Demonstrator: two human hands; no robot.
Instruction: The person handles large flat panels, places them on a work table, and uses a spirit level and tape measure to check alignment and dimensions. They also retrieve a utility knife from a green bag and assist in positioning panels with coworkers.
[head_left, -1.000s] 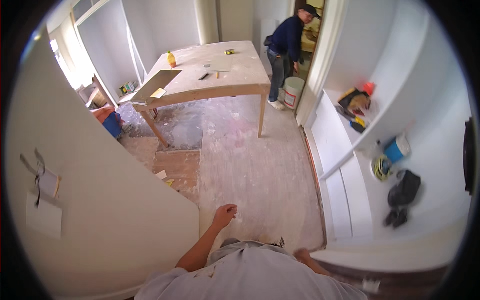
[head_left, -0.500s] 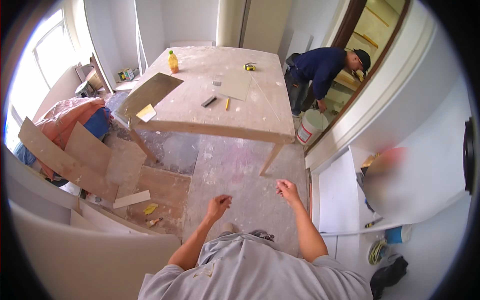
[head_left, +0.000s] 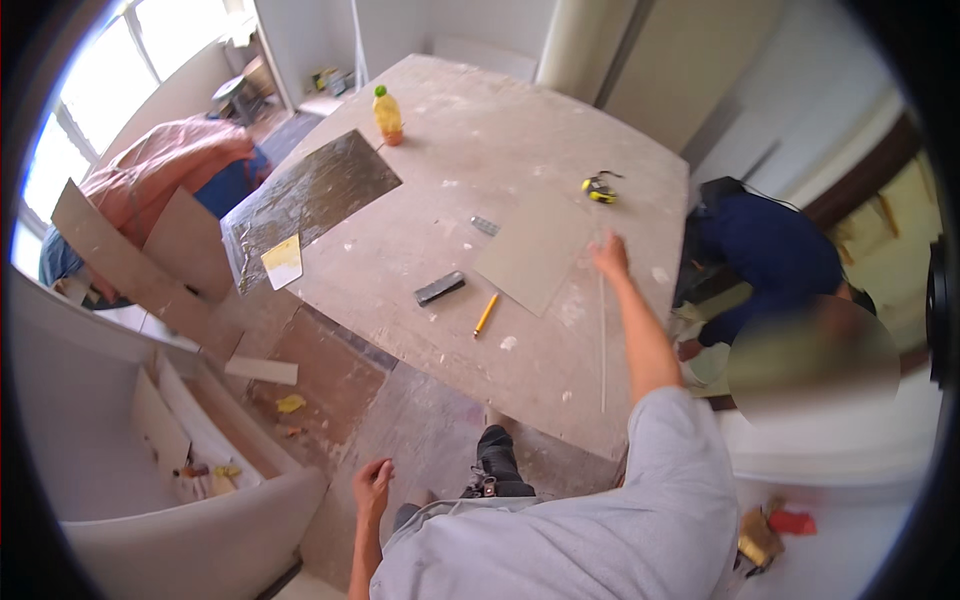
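Observation:
Over the right part of the wooden table, my right hand point(head_left: 609, 257) reaches forward with thumb and forefinger apart. It is at the right edge of a thin beige-grey sheet point(head_left: 537, 250); whether it touches it I cannot tell. Below that hand lies a thin pale strip point(head_left: 603, 350). My left hand point(head_left: 374, 487) hangs low in front of the table, loosely curled, with nothing visible in it. Around the sheet lie a yellow tape measure point(head_left: 600, 188), a small grey perforated piece point(head_left: 485, 226), a dark grey block point(head_left: 440, 288) and a yellow pencil point(head_left: 486, 315).
The table point(head_left: 480, 120) also bears a green-capped bottle point(head_left: 387, 116), a dark glossy sheet point(head_left: 320, 190) and a yellow-and-white card point(head_left: 283, 262). A co-worker point(head_left: 765, 250) bends down at the right. Leaning boards point(head_left: 130, 265) and an orange tarp point(head_left: 170, 160) are at the left.
I have stepped closer to the table. My right hand has gone from in front of me to above the tabletop, while the left hand stays low. The co-worker has bent lower.

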